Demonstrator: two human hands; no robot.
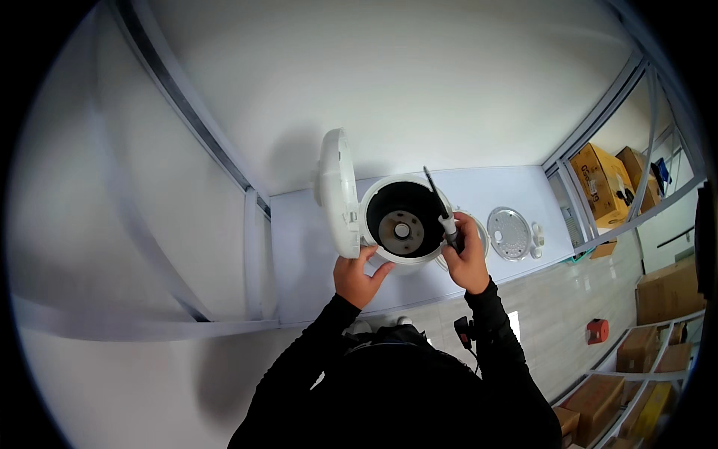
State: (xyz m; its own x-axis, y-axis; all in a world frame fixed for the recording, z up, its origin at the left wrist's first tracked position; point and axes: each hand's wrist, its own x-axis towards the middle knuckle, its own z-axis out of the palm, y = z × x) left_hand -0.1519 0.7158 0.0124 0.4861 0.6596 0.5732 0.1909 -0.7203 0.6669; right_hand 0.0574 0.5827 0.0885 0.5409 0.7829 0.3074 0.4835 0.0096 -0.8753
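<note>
A white rice cooker (404, 261) stands on the pale table with its lid (338, 194) swung up on the left. Inside its dark cavity the round metal heating plate (413, 238) shows, with a knob at its centre. My left hand (359, 278) grips the cooker's near-left rim beside the lid, thumb spread along the wall. In my right hand (469, 256) is a screwdriver (447, 221), held by its grey and white handle over the right rim. Its dark shaft points up and away to the far left. Part of the handle is hidden by my fingers.
Right of the cooker lies a round perforated metal steamer plate (511, 233), with small white parts (538, 239) beside it. Another round pale item (482, 238) sits partly behind my right hand. Cardboard boxes (600, 183) and a red object (597, 331) lie beyond the table.
</note>
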